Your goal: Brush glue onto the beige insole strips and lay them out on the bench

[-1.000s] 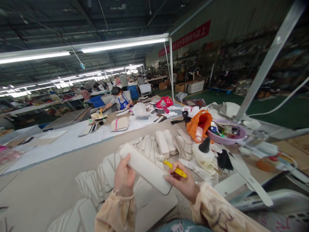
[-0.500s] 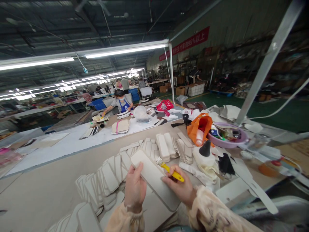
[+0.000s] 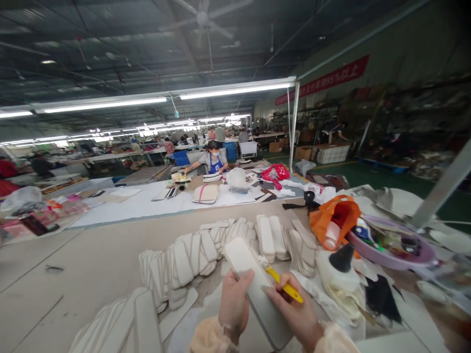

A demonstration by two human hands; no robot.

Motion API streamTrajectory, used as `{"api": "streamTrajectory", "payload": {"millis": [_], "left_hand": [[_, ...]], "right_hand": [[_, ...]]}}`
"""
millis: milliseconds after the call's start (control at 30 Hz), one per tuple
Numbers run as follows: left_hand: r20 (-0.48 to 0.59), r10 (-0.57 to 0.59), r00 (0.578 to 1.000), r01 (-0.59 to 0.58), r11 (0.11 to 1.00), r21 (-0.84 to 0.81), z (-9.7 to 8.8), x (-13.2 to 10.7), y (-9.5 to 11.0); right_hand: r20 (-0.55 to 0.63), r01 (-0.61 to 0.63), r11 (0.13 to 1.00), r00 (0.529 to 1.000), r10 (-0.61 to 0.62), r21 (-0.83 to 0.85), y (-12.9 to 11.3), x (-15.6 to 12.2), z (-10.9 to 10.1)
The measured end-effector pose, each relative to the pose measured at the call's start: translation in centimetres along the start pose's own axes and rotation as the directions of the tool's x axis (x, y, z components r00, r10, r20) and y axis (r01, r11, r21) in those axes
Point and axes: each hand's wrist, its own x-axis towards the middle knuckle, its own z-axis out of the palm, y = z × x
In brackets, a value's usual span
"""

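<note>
In my left hand [image 3: 235, 299] is a long white panel with rounded corners [image 3: 253, 289], gripped at its left edge with the thumb on top. My right hand [image 3: 294, 304] is closed round the yellow handle of a brush [image 3: 285, 284], and its fingertips also touch the panel's right edge. The brush's pale bristles point away from me, beside the panel's far right edge. Fanned rows of similar white panels [image 3: 184, 260] lie beyond and to the left of my hands. A nearer pile of panels [image 3: 143, 318] rests at the lower left.
Right of my hands stands a white bottle with a black cone top [image 3: 340, 269]. Behind it are an orange bag [image 3: 331, 215] and a purple basin [image 3: 401, 262] of odds and ends. A co-worker in a blue apron [image 3: 216, 164] works across the table [image 3: 103, 260].
The view has swung left, so most things appear farther right. Both hands keep hold of the panel and the brush, with little change in their grip.
</note>
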Motion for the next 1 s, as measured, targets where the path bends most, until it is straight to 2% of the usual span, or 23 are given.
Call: {"api": "streamTrajectory", "payload": {"millis": [233, 467, 600, 1000], "left_hand": [[-0.072, -0.016, 0.997, 0.013, 0.999, -0.045, -0.2, 0.3, 0.3], [-0.241, 0.034, 0.97, -0.052, 0.996, -0.07, -2.6, 2.1, 1.3], [-0.262, 0.032, 0.965, -0.058, 0.994, -0.092, -3.3, 2.4, 1.3], [-0.289, 0.01, 0.957, -0.052, 0.989, -0.141, -3.9, 2.3, 1.2]], "right_hand": [[0.008, -0.025, 0.999, 1.0, 0.025, 0.024, -0.3, -0.1, -0.3], [0.056, -0.123, 0.99, 0.991, 0.119, 0.076, 0.1, -1.1, -1.3], [0.048, -0.141, 0.987, 0.989, 0.138, 0.071, 0.4, -1.4, -1.8], [0.048, -0.17, 0.982, 0.985, 0.167, 0.083, 0.6, -1.7, -1.9]]}}
